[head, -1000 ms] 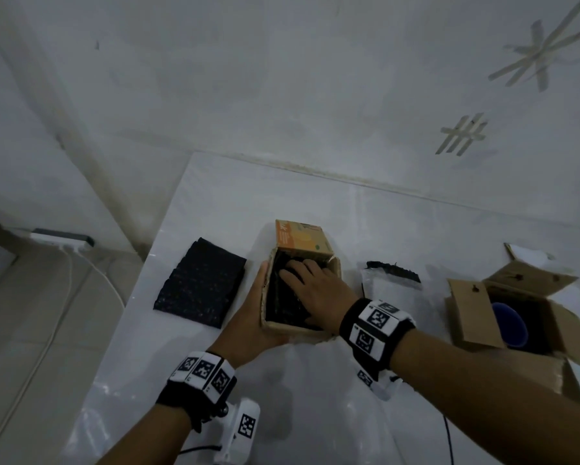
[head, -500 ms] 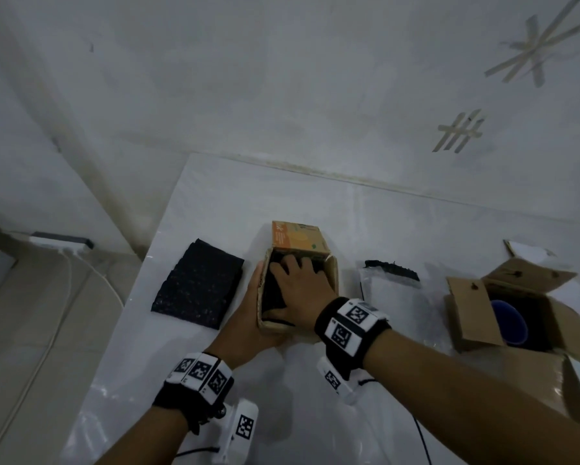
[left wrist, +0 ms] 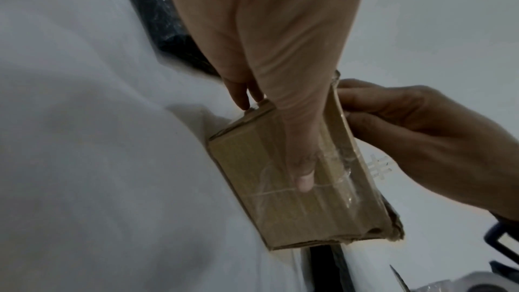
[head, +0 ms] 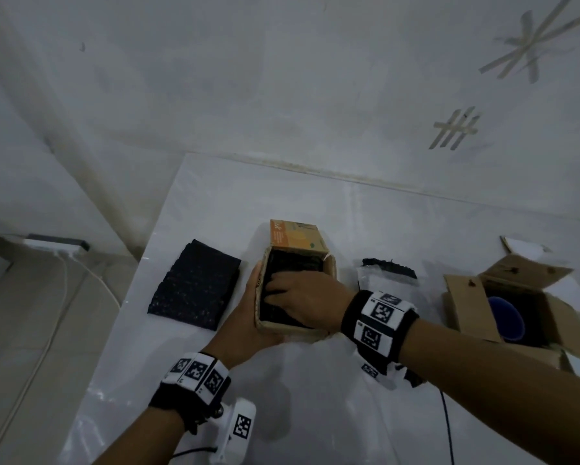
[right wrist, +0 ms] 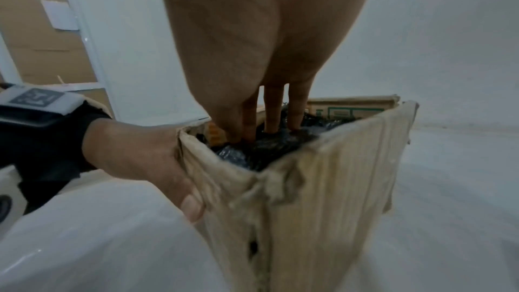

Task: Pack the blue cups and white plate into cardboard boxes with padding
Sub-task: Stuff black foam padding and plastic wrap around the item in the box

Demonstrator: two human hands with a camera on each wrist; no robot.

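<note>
I am working at the small cardboard box (head: 297, 290), which is sitting on the white table (head: 315, 397) with its orange lid flap (head: 295, 234) standing up on the far side. My left hand (head: 248, 317) is gripping the box's left wall, thumb along the near face and fingers wrapping round the far corner. My right hand (head: 310, 302) is reaching into the box from the right, its straight fingers (right wrist: 274, 108) pressing down on the black padding (head: 295, 263) that is filling the inside. A spare black padding sheet (head: 194, 290) is lying flat just left of the box. Right of the box a white pouch with a black strip (head: 387, 275) is lying, and further right a larger open cardboard box (head: 516, 297) is holding a blue cup (head: 506, 317) on dark padding. I cannot see a white plate.
</note>
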